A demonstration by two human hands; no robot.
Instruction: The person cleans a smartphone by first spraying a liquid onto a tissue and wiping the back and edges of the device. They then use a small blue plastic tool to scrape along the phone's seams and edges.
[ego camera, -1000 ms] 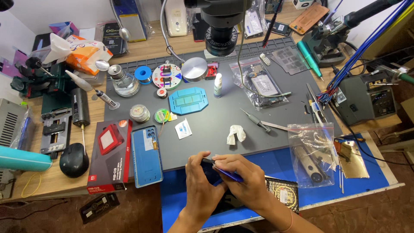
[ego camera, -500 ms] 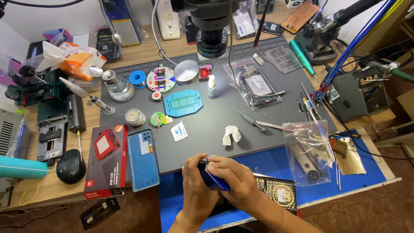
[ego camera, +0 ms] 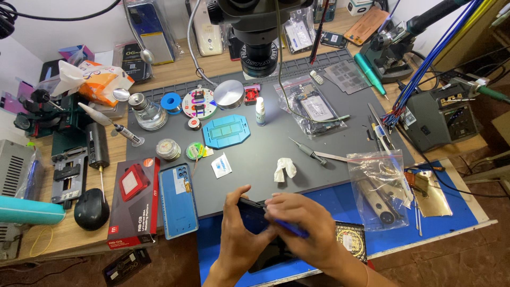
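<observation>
Loads of clutter is spread over the tabletop (ego camera: pixel 319 58) here: a blue phone (ego camera: pixel 177 200) laid flat beside a red-and-black box (ego camera: pixel 134 203), a teal jig plate (ego camera: pixel 226 131), a small white bottle (ego camera: pixel 260 111), a crumpled white wipe (ego camera: pixel 285 169), a screwdriver (ego camera: pixel 308 151), and a clear bag (ego camera: pixel 378 194) with metal tools inside at the right. A microscope head (ego camera: pixel 258 29) is hung over the grey mat (ego camera: pixel 265 154), well clear of the hands. Down at the near edge, over the blue mat (ego camera: pixel 446 212), a dark phone (ego camera: pixel 254 217) is gripped by the left hand (ego camera: pixel 240 234), fingers curled round its left edge and thumb up along the side. The right hand (ego camera: pixel 303 226) is laid over the phone's right half, its grip closed on a thin blue tool (ego camera: pixel 289 228) that's pointed out toward the right. Most of the phone is covered by both hands, so how the tool tip meets it can't be made out.
</observation>
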